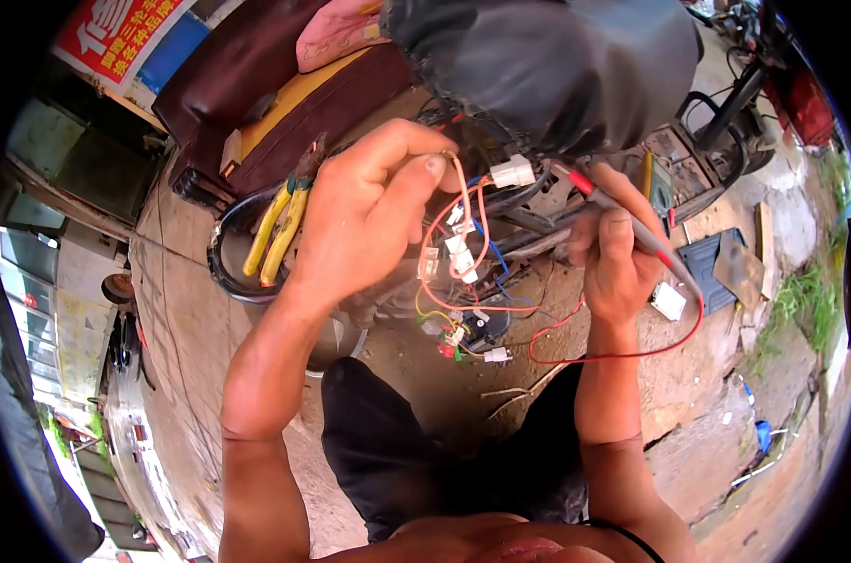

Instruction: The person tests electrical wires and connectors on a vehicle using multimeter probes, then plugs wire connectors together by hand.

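Observation:
My left hand (379,206) pinches the end of a pink wire (463,178) between thumb and forefinger. The wire loops down among several white connectors (459,251). My right hand (618,244) is closed round a red and grey probe (623,208), its tip pointing up and left toward a white connector (513,172) below the black seat. A red lead (651,351) curves from the probe back toward the wires. Yellow-handled pliers (283,230) rest to the left of my left hand. A yellow-edged meter (660,183) lies beyond my right hand.
The black seat (547,70) overhangs the metal frame and wiring. A dark red sofa (322,103) stands at the upper left. Behind my right hand are a dark tray (705,267) and a white box (668,301). A black hoop (221,253) curves beside the pliers.

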Demonstrator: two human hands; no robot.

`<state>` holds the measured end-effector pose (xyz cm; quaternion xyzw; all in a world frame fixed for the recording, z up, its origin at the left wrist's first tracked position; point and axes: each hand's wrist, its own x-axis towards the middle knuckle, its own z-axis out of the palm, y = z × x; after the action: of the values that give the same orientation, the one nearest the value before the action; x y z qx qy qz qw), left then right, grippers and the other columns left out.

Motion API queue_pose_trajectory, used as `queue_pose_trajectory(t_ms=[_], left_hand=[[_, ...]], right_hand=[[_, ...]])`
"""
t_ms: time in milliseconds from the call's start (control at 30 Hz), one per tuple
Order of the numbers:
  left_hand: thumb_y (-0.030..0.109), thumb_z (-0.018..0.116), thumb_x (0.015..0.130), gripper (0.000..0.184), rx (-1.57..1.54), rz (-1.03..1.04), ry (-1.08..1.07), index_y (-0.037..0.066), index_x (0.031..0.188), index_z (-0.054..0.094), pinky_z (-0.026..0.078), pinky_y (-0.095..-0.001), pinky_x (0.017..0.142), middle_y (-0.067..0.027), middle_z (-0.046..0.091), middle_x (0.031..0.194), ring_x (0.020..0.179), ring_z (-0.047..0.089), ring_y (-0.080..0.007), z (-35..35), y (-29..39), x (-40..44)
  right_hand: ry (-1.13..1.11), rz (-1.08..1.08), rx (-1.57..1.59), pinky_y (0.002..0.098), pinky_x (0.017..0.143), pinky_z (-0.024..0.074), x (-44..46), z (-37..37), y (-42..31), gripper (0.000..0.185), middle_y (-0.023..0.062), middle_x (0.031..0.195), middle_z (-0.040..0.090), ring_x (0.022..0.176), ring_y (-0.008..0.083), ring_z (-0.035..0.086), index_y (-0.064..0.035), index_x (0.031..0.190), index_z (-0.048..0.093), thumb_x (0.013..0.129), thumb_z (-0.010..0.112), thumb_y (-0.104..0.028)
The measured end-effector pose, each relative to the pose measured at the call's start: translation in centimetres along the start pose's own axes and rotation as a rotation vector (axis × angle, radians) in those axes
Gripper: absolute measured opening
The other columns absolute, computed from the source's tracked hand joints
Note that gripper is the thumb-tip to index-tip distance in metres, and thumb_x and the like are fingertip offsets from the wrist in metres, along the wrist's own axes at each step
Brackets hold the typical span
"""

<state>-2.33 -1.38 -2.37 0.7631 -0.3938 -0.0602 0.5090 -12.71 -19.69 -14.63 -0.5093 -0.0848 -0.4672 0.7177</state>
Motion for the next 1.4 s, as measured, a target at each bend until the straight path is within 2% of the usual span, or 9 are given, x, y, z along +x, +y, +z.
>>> queue_pose_trajectory(t_ms=[33, 233, 300, 367, 533, 633, 833, 1133, 1400], left_hand=[[0.006, 0.054, 0.100, 0.016, 0.008, -0.014, -0.007, -0.003, 0.108, 0.065, 0.043, -0.0203, 0.052, -0.0095, 0.072, 0.095, 0.056, 0.052, -0.0057, 0.0, -0.6, 0.4], [0.005, 0.054, 0.100, 0.018, 0.138, -0.073, -0.137, -0.003, 0.109, 0.067, 0.046, -0.0213, 0.053, -0.0077, 0.074, 0.099, 0.055, 0.055, -0.0057, 0.6, -1.2, 1.7], [0.004, 0.054, 0.099, 0.018, 0.129, -0.070, -0.186, -0.003, 0.109, 0.068, 0.046, -0.0221, 0.054, -0.0053, 0.071, 0.089, 0.055, 0.055, -0.0054, 0.8, -1.2, 2.2], [0.004, 0.056, 0.099, 0.017, 0.092, -0.093, -0.231, -0.003, 0.108, 0.068, 0.045, -0.0228, 0.053, -0.0023, 0.067, 0.080, 0.056, 0.055, -0.0050, 0.8, -1.5, 2.7], [0.002, 0.056, 0.097, 0.016, -0.012, -0.125, -0.322, -0.003, 0.106, 0.069, 0.042, -0.0214, 0.053, -0.0021, 0.068, 0.082, 0.056, 0.051, -0.0031, 0.4, -2.9, 3.5], [0.001, 0.057, 0.097, 0.016, -0.028, -0.134, -0.355, -0.003, 0.107, 0.069, 0.042, -0.0212, 0.053, -0.0021, 0.068, 0.083, 0.059, 0.052, -0.0030, 0.4, -3.1, 3.6], [0.004, 0.059, 0.098, 0.019, -0.033, -0.210, -0.343, -0.003, 0.111, 0.070, 0.040, -0.0198, 0.052, -0.0011, 0.068, 0.081, 0.060, 0.051, -0.0025, 0.5, -3.1, 3.7], [0.004, 0.059, 0.098, 0.022, -0.069, -0.256, -0.338, -0.004, 0.113, 0.072, 0.037, -0.0196, 0.049, -0.0004, 0.065, 0.073, 0.054, 0.048, -0.0026, 0.8, -2.9, 3.9], [0.005, 0.059, 0.098, 0.022, -0.054, -0.268, -0.319, -0.004, 0.113, 0.073, 0.037, -0.0201, 0.048, 0.0000, 0.064, 0.072, 0.053, 0.048, -0.0028, 0.9, -2.7, 3.7]], right_hand=[[0.001, 0.013, 0.036, 0.0217, 0.053, 0.0413, 0.1, -0.4, 0.3, 0.036, 0.0057, 0.073, 0.062, 0.058, 0.0086, 0.052, 0.0073, 0.128, 0.062, 0.102, 0.061, -0.017], [0.018, 0.003, -0.064, 0.0238, 0.066, 0.0457, 1.0, -1.3, 2.7, 0.028, 0.0082, 0.101, 0.064, 0.076, 0.0096, 0.057, 0.0040, 0.115, 0.070, 0.103, 0.059, -0.019], [0.089, 0.006, -0.070, 0.0241, 0.067, 0.0471, 1.3, -0.8, 3.1, 0.029, 0.0080, 0.104, 0.065, 0.078, 0.0103, 0.059, 0.0037, 0.113, 0.070, 0.104, 0.057, -0.020], [0.072, 0.033, -0.072, 0.0254, 0.071, 0.0497, 1.3, -1.1, 3.6, 0.035, 0.0092, 0.108, 0.068, 0.084, 0.0113, 0.062, 0.0017, 0.116, 0.069, 0.106, 0.054, -0.028], [0.076, 0.158, 0.052, 0.0269, 0.075, 0.0514, 1.2, -0.5, 3.6, 0.046, 0.0115, 0.112, 0.070, 0.093, 0.0150, 0.066, 0.0013, 0.125, 0.064, 0.108, 0.046, -0.037], [0.064, 0.147, 0.067, 0.0285, 0.076, 0.0530, 1.4, -0.6, 4.0, 0.051, 0.0140, 0.112, 0.071, 0.094, 0.0185, 0.068, 0.0044, 0.124, 0.062, 0.109, 0.043, -0.040], [0.048, 0.295, 0.216, 0.0321, 0.074, 0.0558, 1.5, -0.9, 3.6, 0.053, 0.0165, 0.106, 0.072, 0.091, 0.0224, 0.071, 0.0074, 0.119, 0.063, 0.108, 0.043, -0.040], [0.001, 0.159, 0.195, 0.0294, 0.073, 0.0518, 1.6, -1.1, 4.3, 0.053, 0.0118, 0.096, 0.071, 0.086, 0.0164, 0.064, 0.0053, 0.104, 0.070, 0.108, 0.041, -0.039], [-0.008, 0.149, 0.174, 0.0280, 0.073, 0.0500, 1.5, -1.2, 4.4, 0.055, 0.0101, 0.092, 0.070, 0.082, 0.0145, 0.062, 0.0051, 0.105, 0.070, 0.108, 0.042, -0.042]])
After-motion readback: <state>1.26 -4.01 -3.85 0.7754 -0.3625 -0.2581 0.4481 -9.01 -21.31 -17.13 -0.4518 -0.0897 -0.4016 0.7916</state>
